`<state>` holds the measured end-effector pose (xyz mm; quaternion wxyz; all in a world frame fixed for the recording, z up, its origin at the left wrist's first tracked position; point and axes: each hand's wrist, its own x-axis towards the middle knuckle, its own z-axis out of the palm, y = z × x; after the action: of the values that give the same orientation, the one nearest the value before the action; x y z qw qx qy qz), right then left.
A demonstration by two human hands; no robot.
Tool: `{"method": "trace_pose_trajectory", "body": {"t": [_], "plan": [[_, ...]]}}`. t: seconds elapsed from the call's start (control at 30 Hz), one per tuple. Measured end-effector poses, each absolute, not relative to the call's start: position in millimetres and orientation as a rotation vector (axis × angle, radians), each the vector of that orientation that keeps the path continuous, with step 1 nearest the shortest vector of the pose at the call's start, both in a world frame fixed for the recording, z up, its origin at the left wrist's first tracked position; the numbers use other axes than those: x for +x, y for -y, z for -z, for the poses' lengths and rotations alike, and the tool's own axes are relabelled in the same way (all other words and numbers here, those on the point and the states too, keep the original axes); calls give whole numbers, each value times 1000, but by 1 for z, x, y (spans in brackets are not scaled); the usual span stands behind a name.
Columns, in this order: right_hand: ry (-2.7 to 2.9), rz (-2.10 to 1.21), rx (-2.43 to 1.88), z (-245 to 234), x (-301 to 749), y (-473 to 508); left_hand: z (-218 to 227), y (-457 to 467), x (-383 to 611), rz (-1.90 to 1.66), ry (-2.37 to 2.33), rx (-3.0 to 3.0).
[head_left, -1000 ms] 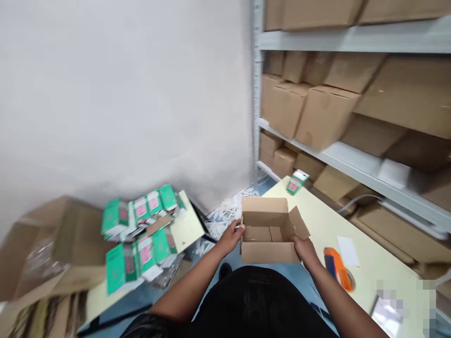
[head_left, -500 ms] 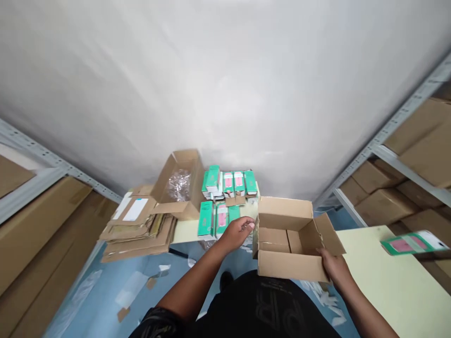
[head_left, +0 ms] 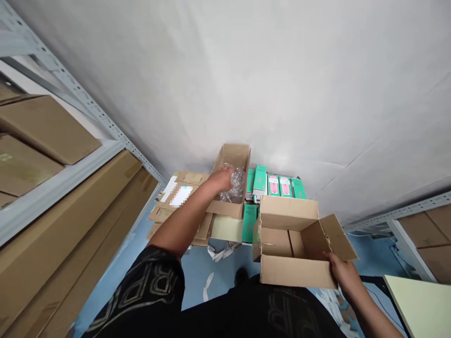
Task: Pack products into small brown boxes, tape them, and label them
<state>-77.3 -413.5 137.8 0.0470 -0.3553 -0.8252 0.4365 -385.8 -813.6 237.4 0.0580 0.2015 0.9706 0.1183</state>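
Observation:
My right hand [head_left: 341,271] grips the lower right corner of an open cardboard box [head_left: 299,272]. The box is held tilted toward me with its flaps spread, and only bare cardboard shows inside. My left hand [head_left: 222,179] is down in a second open carton [head_left: 237,149] by the wall. Its curled fingers press into crumpled clear plastic packing [head_left: 237,180], and the fingertips are partly hidden there. Between the two cartons and behind the held one stand green boxes [head_left: 260,178], some with pink panels.
Flattened cardboard [head_left: 192,177] lies left of the packing carton, on the pale table [head_left: 225,228]. Shelving with large cartons [head_left: 45,126] rises at the left, and more shelving [head_left: 405,234] stands at the right. Another pale table [head_left: 419,305] is at lower right. Paper scraps lie on the blue floor.
My left hand has left the held box's side and reached left into the carton of clear plastic. The view has turned left. My right hand still holds the box.

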Motion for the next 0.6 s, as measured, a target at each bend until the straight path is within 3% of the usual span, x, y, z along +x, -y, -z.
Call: {"method": "trace_pose_trajectory", "body": {"t": [0.17,0.3,0.6], "plan": [[2509,-1406,-997,-140,-101,447,-191,803,-429,-83,-2674,148],[2506,-1443,-972,-139,-110,466,-169,802,-430,-6,-2662,170],[2554,-1415,-974,-127,-112,462,-198,821,-410,15,-2895,377]]}}
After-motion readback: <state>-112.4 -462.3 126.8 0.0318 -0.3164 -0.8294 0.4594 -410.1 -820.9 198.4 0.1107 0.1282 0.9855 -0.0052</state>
